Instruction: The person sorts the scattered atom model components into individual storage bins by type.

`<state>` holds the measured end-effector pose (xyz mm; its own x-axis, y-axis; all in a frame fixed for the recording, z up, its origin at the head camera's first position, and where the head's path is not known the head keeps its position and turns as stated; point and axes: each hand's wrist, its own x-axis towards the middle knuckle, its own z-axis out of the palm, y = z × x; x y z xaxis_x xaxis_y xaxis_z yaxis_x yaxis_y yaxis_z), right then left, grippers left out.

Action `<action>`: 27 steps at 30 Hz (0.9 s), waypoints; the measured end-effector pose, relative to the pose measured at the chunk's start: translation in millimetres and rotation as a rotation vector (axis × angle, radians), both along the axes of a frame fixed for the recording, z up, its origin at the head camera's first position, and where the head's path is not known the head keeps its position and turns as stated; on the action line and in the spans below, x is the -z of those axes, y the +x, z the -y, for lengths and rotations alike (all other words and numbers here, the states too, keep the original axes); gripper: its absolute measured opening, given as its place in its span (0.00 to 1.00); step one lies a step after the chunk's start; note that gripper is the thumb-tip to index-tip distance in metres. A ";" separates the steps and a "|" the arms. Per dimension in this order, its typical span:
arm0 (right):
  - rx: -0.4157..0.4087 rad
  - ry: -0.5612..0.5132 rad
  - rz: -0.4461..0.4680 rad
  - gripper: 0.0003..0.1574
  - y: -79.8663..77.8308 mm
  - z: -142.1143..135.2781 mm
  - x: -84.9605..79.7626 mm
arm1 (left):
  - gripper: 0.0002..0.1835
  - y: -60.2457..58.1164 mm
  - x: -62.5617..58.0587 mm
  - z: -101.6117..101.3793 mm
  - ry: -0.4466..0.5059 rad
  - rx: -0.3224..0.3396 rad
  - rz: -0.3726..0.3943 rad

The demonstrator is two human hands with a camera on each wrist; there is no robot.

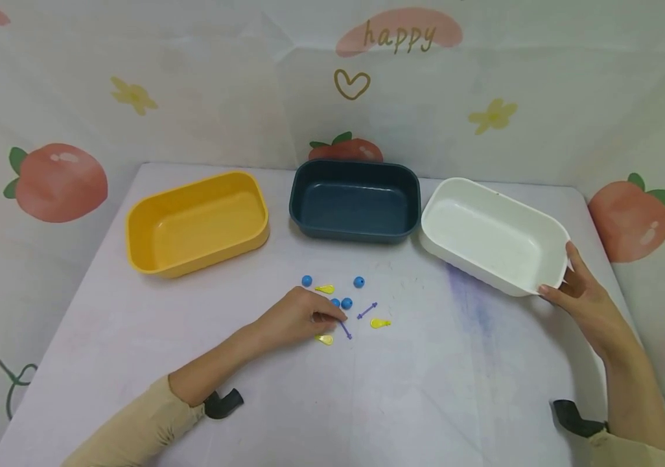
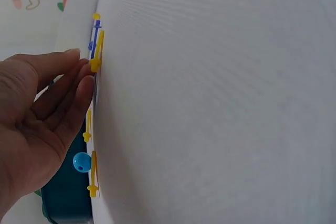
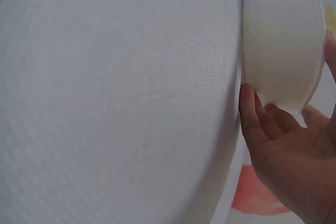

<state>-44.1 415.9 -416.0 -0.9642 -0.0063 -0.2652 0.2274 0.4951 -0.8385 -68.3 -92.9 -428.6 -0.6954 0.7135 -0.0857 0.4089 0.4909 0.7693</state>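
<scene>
Head view: L hand [image 1: 300, 318] is down at a purple stick [image 1: 345, 331] on the table [image 1: 455, 389], near blue beads [image 1: 347, 303] and yellow bits [image 1: 380, 323], while R hand [image 1: 589, 305] is clamped on the right end of the white box [image 1: 487, 237], thumb at the rim. L wrist view: thumb and fingertips v. close, but can't tell if they grip the stick (prob. light, stiff plastic, thin enough to snap), so a mid-shaft pinch looks best. R wrist view: fingers against the box's end wall, prob. light, smooth, slightly bendy, so hold rim + wall tog.
</scene>
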 end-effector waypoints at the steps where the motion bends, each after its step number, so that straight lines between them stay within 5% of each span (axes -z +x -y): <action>1: 0.000 0.004 -0.001 0.56 -0.2 0.0 -0.1 | 0.12 0.3 0.4 -1.0 -0.008 0.006 -0.011; 20: -0.008 0.018 0.004 0.56 5.3 -3.1 -1.1 | 0.05 7.7 10.2 -15.3 -0.111 0.066 -0.106; 27: -0.013 0.016 0.018 0.56 2.0 -0.6 0.0 | 0.05 9.3 4.0 -14.8 -0.157 0.096 -0.057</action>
<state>-42.2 416.5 -416.0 -0.9590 -0.0140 -0.2830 0.2363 0.5114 -0.8262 -59.0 -78.0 -432.6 -0.6314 0.7580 -0.1637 0.5008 0.5598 0.6602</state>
